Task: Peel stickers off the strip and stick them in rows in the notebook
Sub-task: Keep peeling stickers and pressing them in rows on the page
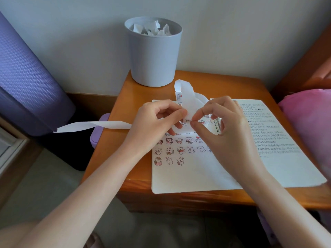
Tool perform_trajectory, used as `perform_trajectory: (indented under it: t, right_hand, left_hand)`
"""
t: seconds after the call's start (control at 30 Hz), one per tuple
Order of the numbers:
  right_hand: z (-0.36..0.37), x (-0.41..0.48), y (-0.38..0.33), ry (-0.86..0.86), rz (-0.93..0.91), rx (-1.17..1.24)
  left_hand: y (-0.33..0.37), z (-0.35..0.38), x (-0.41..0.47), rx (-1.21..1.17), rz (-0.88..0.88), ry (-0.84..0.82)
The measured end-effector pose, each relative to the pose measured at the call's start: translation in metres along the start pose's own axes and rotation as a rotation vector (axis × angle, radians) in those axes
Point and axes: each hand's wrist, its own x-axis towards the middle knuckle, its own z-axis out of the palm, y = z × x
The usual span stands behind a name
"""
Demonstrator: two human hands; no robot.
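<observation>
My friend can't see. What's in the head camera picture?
A left hand holds a white strip while the right hand pinches a sticker on it, above an open notebook on a table. Rows of bear stickers dot its left page; a grey bin stands behind.

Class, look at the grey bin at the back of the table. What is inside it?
Crumpled white paper scraps show at the top of the grey bin. Its solid wall hides whatever lies beneath them.

Wooden table [211, 197] — notebook [188, 176], bin [154, 56]
</observation>
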Motion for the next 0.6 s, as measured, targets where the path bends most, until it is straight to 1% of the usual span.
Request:
perform_trajectory:
  t: [0.07, 0.13, 0.2, 0.3, 0.37, 0.6]
  right_hand:
    - [-0.003, -0.001, -0.004, -0.019, -0.027, 0.020]
    - [-0.009, -0.003, -0.008, -0.059, -0.003, 0.098]
    - [-0.017, -0.003, -0.011, -0.135, 0.106, 0.202]
    - [-0.025, -0.001, -0.008, -0.349, 0.323, 0.273]
    - [-0.027, 0.000, -0.006, -0.446, 0.411, 0.285]
    - [-0.026, -0.002, -0.007, -0.568, 0.455, 0.198]
  left_hand:
    - [-0.001, -0.001, 0.001, -0.020, -0.006, 0.006]
    - [-0.003, -0.002, 0.002, -0.043, -0.012, 0.011]
    - [-0.003, -0.002, 0.001, -0.036, -0.007, 0.007]
    - [-0.003, -0.002, 0.001, -0.013, 0.003, 0.000]
    - [-0.003, -0.002, 0.000, -0.016, 0.006, 0.003]
    - [-0.003, -0.002, 0.000, -0.007, 0.007, 0.003]
